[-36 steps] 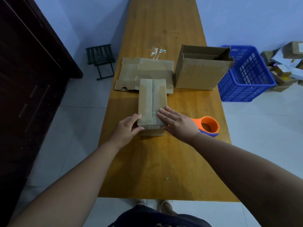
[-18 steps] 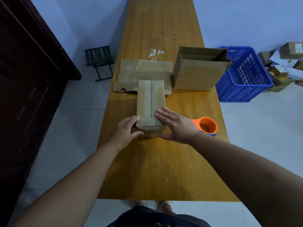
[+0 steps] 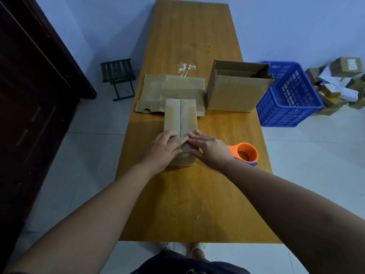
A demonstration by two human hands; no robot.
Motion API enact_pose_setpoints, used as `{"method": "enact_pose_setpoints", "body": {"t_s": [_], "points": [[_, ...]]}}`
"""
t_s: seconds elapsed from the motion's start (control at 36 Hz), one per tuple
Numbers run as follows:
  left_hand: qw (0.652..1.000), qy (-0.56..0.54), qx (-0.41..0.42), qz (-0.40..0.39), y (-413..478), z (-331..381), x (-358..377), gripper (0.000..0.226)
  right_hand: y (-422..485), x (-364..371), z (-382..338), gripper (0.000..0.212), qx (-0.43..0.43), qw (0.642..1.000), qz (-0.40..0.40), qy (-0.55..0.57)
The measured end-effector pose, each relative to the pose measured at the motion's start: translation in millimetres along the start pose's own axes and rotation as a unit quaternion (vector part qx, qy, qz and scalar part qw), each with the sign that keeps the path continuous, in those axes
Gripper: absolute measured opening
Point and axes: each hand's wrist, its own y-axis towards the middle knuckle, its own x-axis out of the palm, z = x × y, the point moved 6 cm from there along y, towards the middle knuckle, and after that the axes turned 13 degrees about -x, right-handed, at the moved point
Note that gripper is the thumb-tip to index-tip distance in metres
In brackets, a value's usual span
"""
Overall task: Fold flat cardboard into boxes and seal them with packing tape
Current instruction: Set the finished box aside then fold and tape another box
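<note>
Now, on the head view, both hands have slid inward since half a second ago: my left hand, which was cupped at the near left corner of the small closed brown cardboard box, lies flat on its top, and my right hand has come across from the right side, so the fingertips meet over the centre seam. Both hands are laid flat with straight fingers close together, pressing down, gripping nothing. I read this as holding the flaps shut, or rubbing the seam down; whether tape already covers it I cannot tell. The box sits under both palms on the long yellow wooden table, its far end reaching past my fingertips onto the flat unfolded brown cardboard sheet. The orange round tape dispenser lies just right of my right wrist, within easy reach for sealing. Beyond and to the right of the right hand stands the larger open-topped brown cardboard box; only an inner flap shows inside, its bottom is hidden. Further right, on the floor, the blue slotted plastic crate shows nothing in the part of its inside I can see.
</note>
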Motion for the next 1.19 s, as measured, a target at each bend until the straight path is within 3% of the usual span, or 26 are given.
{"method": "enact_pose_setpoints", "body": {"t_s": [0.39, 0.64, 0.94, 1.19], "points": [[0.989, 0.131, 0.063, -0.032, 2, -12, 4, 0.058, -3, 5, 4, 0.056, -0.059, 0.991, -0.07, -0.094], [0.986, 0.144, 0.082, -0.028, 3, -10, -1, 0.064, -5, 3, -1, 0.051, -0.086, 0.993, -0.016, -0.079], [0.978, 0.157, 0.091, -0.103, 10, -16, -15, 0.067, -6, 0, -1, 0.052, -0.099, 0.992, 0.004, -0.073], [0.983, 0.146, 0.091, -0.069, 5, -10, -12, 0.064, -7, 5, -4, 0.05, -0.073, 0.995, 0.034, -0.065]]}}
